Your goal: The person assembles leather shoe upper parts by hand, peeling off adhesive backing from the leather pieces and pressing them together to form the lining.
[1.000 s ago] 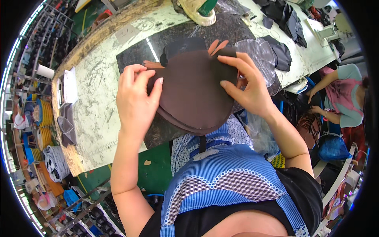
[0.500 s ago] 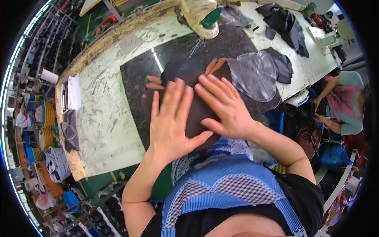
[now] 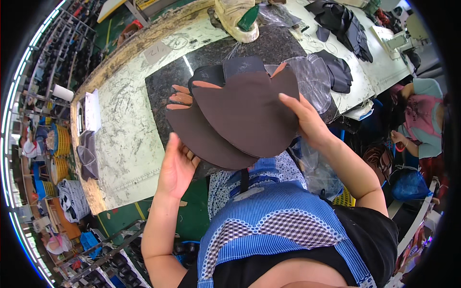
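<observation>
Two overlapping dark brown shoe-upper pieces (image 3: 249, 113), wide and curved, lie over the dark stone slab; they have orange-brown edge patches and black tabs at the far side. My right hand (image 3: 312, 120) grips the right end of the top piece, thumb on its face and fingers hidden beneath. Beside the near left edge of the lower piece (image 3: 206, 139) is my left hand (image 3: 176, 168), palm turned inward. Its thumb stands apart, and its curled fingertips meet or pass under that edge; which of these cannot be made out.
The stone slab (image 3: 161, 91) rests on a stained white worktable (image 3: 120, 158). Behind it stands a cream-coloured machine part (image 3: 230, 21) with a green piece. Clear plastic sheeting (image 3: 314, 84) and black cut pieces (image 3: 336, 72) lie to the right. A co-worker (image 3: 422, 115) sits at far right.
Both hands were pressed flat over the brown pieces. They have parted to the sides, the right taking hold of the top piece's end. The pieces now show fanned out and nearer.
</observation>
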A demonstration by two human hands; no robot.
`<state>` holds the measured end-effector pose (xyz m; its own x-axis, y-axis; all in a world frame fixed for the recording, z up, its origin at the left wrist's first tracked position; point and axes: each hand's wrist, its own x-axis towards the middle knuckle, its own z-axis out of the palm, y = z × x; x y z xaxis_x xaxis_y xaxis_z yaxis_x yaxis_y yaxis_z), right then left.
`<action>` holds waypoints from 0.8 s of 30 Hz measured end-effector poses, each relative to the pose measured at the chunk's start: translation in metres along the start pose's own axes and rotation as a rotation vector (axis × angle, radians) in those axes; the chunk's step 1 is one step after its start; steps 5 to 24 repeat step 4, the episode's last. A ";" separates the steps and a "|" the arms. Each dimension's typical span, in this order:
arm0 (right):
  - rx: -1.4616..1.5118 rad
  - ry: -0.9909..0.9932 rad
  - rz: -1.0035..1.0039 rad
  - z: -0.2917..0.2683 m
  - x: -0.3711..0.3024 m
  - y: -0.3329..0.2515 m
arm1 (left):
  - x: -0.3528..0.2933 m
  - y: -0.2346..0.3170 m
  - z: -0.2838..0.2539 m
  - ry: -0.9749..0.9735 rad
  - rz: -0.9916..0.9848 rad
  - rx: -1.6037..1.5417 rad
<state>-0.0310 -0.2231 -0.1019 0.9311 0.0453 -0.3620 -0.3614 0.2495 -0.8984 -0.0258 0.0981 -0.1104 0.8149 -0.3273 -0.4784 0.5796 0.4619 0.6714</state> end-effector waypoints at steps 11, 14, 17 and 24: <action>-0.146 -0.081 -0.241 0.032 0.003 0.007 | 0.014 0.007 0.031 -0.006 0.016 0.176; -0.146 -0.081 -0.241 0.032 0.003 0.007 | 0.014 0.007 0.031 -0.006 0.016 0.176; -0.146 -0.081 -0.241 0.032 0.003 0.007 | 0.014 0.007 0.031 -0.006 0.016 0.176; -0.146 -0.081 -0.241 0.032 0.003 0.007 | 0.014 0.007 0.031 -0.006 0.016 0.176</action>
